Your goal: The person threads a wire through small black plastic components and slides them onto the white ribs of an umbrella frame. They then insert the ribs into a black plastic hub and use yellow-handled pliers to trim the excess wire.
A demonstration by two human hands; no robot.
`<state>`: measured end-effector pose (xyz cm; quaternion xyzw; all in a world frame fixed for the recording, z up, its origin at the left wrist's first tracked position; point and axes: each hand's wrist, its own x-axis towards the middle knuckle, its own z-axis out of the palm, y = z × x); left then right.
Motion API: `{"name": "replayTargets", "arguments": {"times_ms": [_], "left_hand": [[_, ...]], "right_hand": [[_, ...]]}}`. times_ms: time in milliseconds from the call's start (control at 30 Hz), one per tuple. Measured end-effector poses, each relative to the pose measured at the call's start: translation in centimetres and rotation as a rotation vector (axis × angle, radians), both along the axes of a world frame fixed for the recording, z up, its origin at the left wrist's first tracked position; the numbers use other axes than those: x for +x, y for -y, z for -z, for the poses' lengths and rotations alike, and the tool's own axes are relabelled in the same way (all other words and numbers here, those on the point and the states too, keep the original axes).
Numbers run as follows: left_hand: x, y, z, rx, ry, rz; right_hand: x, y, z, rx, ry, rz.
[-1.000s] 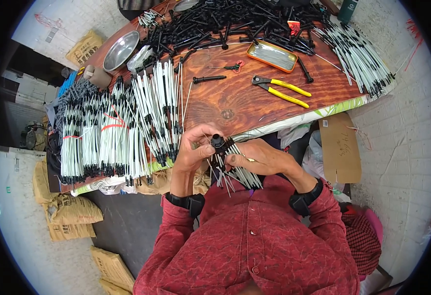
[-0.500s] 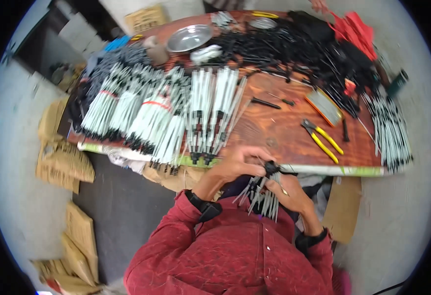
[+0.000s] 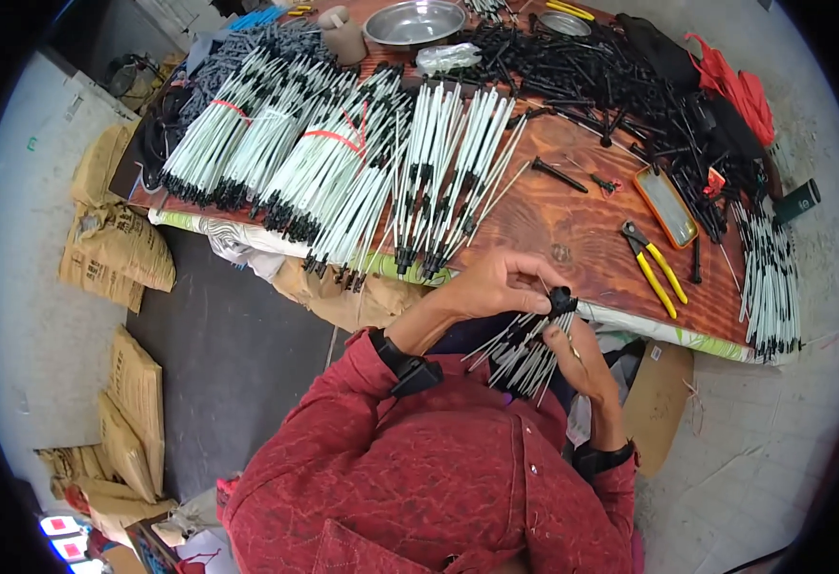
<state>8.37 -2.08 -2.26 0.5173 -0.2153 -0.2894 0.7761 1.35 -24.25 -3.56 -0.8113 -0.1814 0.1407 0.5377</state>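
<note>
In front of my chest, at the table's front edge, both hands are at a black plastic fitting [image 3: 561, 302] with several thin pale rods [image 3: 523, 359] fanning down and left from it. My left hand [image 3: 503, 284] is closed at the fitting's upper left side, thumb and fingers pinched; what exactly lies between the fingertips is hard to see. My right hand [image 3: 580, 356] grips the bundle from the right, just below the fitting, with its thumb against the rods. Part of the fitting is hidden by the fingers.
Bundles of white rods with black ends [image 3: 295, 163] line the left front of the wooden table [image 3: 534, 230]. Black plastic parts [image 3: 572, 86] heap at the back. Yellow-handled pliers [image 3: 656, 270], an orange-rimmed tray [image 3: 666, 208] and more rods [image 3: 770, 277] lie right. A metal bowl [image 3: 414, 23] stands behind.
The whole view has shifted, so the table sits higher and more tilted. Both hands stay at the black fitting, with only small finger movements.
</note>
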Motion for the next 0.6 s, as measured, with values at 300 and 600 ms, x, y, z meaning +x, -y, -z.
{"name": "replayTargets", "arguments": {"times_ms": [300,600], "left_hand": [[-2.2,-0.4,-0.5,0.082,0.185,0.021],[-3.3,-2.0,-3.4,0.153,0.201,0.014]], "right_hand": [[-2.4,-0.6,0.1,0.174,-0.112,-0.047],[-3.0,-1.1,-1.4,0.128,-0.04,-0.096]]}}
